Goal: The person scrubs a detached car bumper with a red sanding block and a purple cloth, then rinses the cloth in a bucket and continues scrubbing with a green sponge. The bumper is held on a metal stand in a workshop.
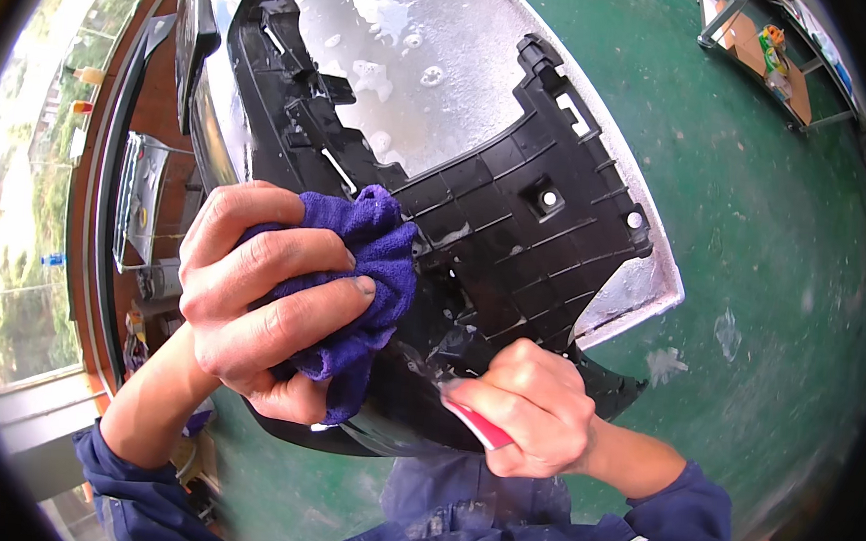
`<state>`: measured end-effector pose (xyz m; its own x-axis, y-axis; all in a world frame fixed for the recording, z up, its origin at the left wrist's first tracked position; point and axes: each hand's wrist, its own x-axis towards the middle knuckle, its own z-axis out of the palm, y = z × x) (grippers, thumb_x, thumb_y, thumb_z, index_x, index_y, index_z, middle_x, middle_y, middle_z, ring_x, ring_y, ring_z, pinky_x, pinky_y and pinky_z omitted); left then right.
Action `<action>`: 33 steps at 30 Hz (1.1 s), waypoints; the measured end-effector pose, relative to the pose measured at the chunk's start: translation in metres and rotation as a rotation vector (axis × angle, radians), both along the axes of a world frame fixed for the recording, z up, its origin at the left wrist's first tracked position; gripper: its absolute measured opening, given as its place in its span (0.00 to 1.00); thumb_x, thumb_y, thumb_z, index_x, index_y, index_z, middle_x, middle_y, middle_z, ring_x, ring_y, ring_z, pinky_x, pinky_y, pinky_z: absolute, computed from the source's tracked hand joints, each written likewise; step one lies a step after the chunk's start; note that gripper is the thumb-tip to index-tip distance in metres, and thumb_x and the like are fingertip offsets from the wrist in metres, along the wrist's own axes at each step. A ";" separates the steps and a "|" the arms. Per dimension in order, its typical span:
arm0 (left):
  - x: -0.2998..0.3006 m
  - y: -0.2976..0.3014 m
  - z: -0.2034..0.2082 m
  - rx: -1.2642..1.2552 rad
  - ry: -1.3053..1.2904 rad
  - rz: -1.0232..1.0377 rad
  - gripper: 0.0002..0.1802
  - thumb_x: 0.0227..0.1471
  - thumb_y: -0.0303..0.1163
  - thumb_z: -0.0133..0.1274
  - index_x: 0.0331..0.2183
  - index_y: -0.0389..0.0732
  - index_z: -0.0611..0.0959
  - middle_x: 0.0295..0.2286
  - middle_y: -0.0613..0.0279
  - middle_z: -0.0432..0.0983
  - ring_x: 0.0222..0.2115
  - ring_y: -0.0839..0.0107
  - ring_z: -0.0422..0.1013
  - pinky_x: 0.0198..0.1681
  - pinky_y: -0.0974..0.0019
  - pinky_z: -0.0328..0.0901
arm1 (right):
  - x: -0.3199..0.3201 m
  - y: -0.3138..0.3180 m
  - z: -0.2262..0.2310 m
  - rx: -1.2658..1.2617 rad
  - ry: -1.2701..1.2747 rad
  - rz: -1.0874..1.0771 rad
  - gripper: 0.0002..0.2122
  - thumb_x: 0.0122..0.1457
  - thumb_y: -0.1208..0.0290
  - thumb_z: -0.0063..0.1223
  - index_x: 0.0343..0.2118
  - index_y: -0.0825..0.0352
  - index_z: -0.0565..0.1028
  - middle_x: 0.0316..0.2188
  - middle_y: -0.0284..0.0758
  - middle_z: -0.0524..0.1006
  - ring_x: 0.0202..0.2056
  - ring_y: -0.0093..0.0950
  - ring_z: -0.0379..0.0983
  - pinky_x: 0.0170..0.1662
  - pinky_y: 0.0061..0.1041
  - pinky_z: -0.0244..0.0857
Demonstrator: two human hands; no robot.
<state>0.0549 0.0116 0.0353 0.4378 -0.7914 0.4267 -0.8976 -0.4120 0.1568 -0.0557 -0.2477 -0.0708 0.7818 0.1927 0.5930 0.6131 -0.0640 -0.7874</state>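
Observation:
My left hand (pixel 263 300) is closed around a crumpled purple cloth (pixel 360 241), holding it against the near part of a black plastic car bumper (pixel 497 200). To its right, my right hand (pixel 538 411) grips a thin red-and-white flat piece (pixel 483 425) between thumb and fingers. Its kind is not clear, perhaps a folded sheet or a pad. The fingertips of that hand meet the bumper's dark, wet-looking surface. Ribs, slots and clip holes mark the bumper's inner side.
Beneath the bumper lies a pale, wet surface (pixel 415 81) with foamy puddles. The green floor (pixel 769 291) carries whitish smears. A wheeled cart (pixel 763 58) with a cardboard box stands at the far right. Along the left run a window (pixel 37 177) and a shelf with panels (pixel 145 203).

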 end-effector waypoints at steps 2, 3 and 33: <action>0.001 -0.001 0.000 0.010 0.003 0.002 0.25 0.44 0.51 0.59 0.38 0.43 0.90 0.31 0.60 0.83 0.33 0.52 0.75 0.37 0.53 0.72 | -0.002 -0.002 0.004 0.030 0.043 0.013 0.20 0.37 0.83 0.63 0.39 0.78 0.82 0.27 0.37 0.73 0.25 0.35 0.72 0.24 0.32 0.66; 0.004 -0.001 0.000 0.008 -0.002 -0.001 0.25 0.44 0.51 0.59 0.38 0.43 0.90 0.31 0.60 0.83 0.33 0.52 0.75 0.37 0.53 0.72 | 0.004 0.002 0.003 0.043 0.016 0.020 0.20 0.36 0.83 0.64 0.39 0.79 0.82 0.27 0.38 0.73 0.25 0.36 0.72 0.24 0.32 0.66; -0.002 0.002 0.005 0.036 0.019 0.011 0.24 0.44 0.49 0.58 0.39 0.43 0.91 0.32 0.58 0.84 0.33 0.52 0.75 0.38 0.52 0.72 | 0.009 0.006 0.010 0.035 0.010 0.029 0.21 0.35 0.83 0.64 0.39 0.78 0.81 0.28 0.37 0.71 0.25 0.35 0.71 0.25 0.33 0.67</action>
